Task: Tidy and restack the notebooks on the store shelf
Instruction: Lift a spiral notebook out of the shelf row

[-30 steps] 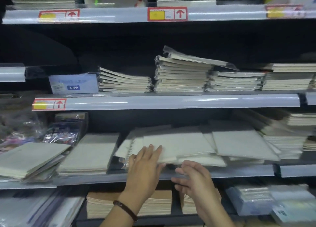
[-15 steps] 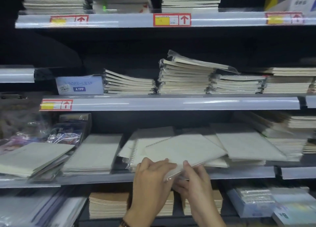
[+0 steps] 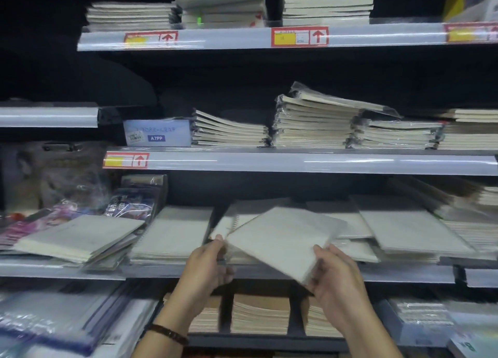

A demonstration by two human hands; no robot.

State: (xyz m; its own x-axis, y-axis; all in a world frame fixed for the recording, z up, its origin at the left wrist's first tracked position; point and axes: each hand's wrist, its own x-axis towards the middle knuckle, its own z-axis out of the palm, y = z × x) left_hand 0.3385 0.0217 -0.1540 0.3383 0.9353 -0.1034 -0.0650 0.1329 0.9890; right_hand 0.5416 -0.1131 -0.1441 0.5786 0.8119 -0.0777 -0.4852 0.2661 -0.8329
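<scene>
A pale grey plastic-wrapped notebook [image 3: 283, 239] is held tilted, corner-down, just above the front of the lower shelf [image 3: 404, 275]. My left hand [image 3: 207, 268] pinches its left corner. My right hand [image 3: 334, 277] grips its lower right edge. Under and behind it lies a messy spread of similar notebooks [image 3: 398, 225], one with a spiral spine [image 3: 235, 221]. A neater pile of notebooks [image 3: 172, 233] sits to the left.
The shelf above carries several notebook stacks [image 3: 312, 123] and a blue A7PP box [image 3: 157, 132]. Glossy wrapped booklets [image 3: 129, 204] lie at the far left of the lower shelf. Brown-covered pads [image 3: 260, 314] stand on the shelf below, with clear-wrapped packs [image 3: 54, 322] at bottom left.
Both hands went from resting on the spread of notebooks to taking hold of one. It has been lifted off the pile and turned corner-down. The camera view has shifted slightly downward.
</scene>
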